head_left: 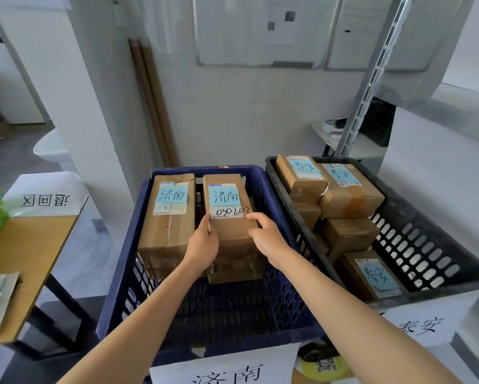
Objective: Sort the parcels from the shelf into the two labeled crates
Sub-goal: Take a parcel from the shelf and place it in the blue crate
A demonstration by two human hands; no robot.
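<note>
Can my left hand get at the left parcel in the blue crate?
Probably yes: the left parcel lies uncovered beside the left hand, nothing between them, though that hand grips the right parcel and must let go.

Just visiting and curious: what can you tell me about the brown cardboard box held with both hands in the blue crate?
The brown cardboard box is a long carton lying flat inside the blue plastic crate, beside a similar carton, seemingly atop others. Its top bears a white label, a blue note with handwritten characters and the digits 030202. The left hand grips its left edge, the right hand its right edge.
</note>
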